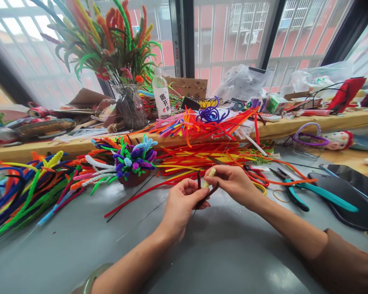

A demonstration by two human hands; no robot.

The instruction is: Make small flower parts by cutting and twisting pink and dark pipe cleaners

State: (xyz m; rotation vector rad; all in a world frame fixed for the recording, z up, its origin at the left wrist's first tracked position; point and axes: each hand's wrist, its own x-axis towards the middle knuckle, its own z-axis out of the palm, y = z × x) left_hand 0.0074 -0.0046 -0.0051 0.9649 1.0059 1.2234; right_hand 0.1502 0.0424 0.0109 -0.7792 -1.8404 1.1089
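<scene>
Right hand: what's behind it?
Beyond the right hand, red, orange and yellow chenille stems lie on the grey table. Whatever the hand itself covers can't be seen.

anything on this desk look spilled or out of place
Mildly: a red stem and a white stem stick out over the ledge, looking half-spilled, and an orange stem crosses the pliers. Nothing looks clearly damaged.

brn r sleeve (346, 259), pale grn l bangle (94, 275), thin gold ring (183, 183)
</scene>
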